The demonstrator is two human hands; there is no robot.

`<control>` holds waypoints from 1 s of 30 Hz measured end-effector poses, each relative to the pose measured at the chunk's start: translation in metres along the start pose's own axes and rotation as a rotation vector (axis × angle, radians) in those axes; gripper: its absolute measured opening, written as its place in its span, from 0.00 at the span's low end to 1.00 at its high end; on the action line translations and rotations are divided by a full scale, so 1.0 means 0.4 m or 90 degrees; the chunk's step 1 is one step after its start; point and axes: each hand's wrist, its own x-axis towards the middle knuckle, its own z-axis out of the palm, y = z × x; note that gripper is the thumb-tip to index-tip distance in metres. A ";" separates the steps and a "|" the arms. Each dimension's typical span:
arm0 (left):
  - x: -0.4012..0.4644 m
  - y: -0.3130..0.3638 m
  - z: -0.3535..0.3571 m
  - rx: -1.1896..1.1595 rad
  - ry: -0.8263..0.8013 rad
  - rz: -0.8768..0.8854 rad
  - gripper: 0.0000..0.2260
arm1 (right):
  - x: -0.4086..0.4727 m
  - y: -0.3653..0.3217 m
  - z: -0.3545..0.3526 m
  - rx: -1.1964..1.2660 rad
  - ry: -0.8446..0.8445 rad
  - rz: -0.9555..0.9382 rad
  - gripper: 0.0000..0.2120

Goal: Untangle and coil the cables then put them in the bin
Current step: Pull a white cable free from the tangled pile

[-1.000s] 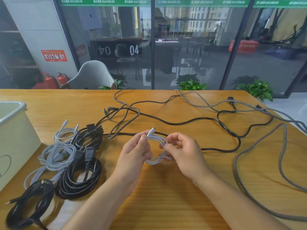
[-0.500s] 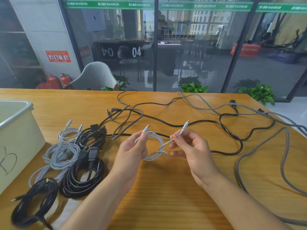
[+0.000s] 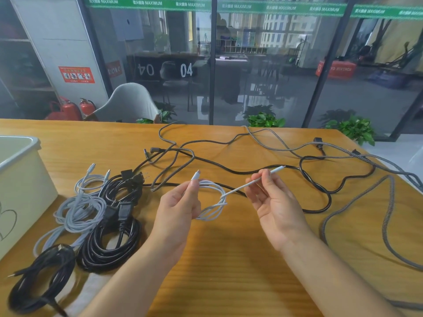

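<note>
My left hand (image 3: pixel 177 208) grips a small coil of white cable (image 3: pixel 214 202) above the table, one plug sticking up past the fingers. My right hand (image 3: pixel 273 200) pinches the cable's free end, pulled out straight to the upper right, with its plug past the fingertips. The cream bin (image 3: pixel 20 186) stands at the far left. Beside it lie coiled cables: a light grey one (image 3: pixel 77 211), a black power cord (image 3: pixel 109 243) and another black coil (image 3: pixel 39 277). A loose black cable (image 3: pixel 315 186) and grey braided cables (image 3: pixel 357 207) sprawl across the right half.
The wooden table (image 3: pixel 229 259) runs to a glass wall at the back. A grey chair (image 3: pixel 128 104) and potted plants (image 3: pixel 263 118) stand behind its far edge. The table's right edge slants close to the braided cable.
My right hand has drawn the white cable's free end out of the coil and up to the right, stretching it straight. My left hand still grips the coil.
</note>
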 end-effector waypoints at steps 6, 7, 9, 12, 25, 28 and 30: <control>-0.016 0.016 0.014 -0.017 -0.070 0.021 0.19 | 0.008 -0.016 -0.011 -0.144 -0.094 0.008 0.12; -0.018 0.017 0.015 -0.020 -0.079 0.023 0.18 | 0.007 -0.019 -0.015 -0.262 -0.108 -0.018 0.12; -0.019 0.016 0.016 -0.025 -0.090 0.026 0.14 | 0.009 -0.022 -0.021 -0.463 -0.125 -0.050 0.12; -0.022 0.011 0.020 -0.017 -0.104 0.027 0.17 | 0.008 -0.022 -0.027 -0.572 -0.161 0.006 0.08; -0.013 0.003 0.008 0.014 -0.077 0.033 0.15 | -0.031 -0.017 -0.007 -0.627 -0.361 0.094 0.13; -0.009 -0.006 0.005 0.020 -0.065 0.039 0.14 | -0.033 -0.016 -0.002 -0.562 -0.367 0.132 0.16; -0.007 -0.009 0.006 0.026 -0.055 0.050 0.13 | -0.036 -0.012 -0.003 -0.470 -0.407 0.137 0.23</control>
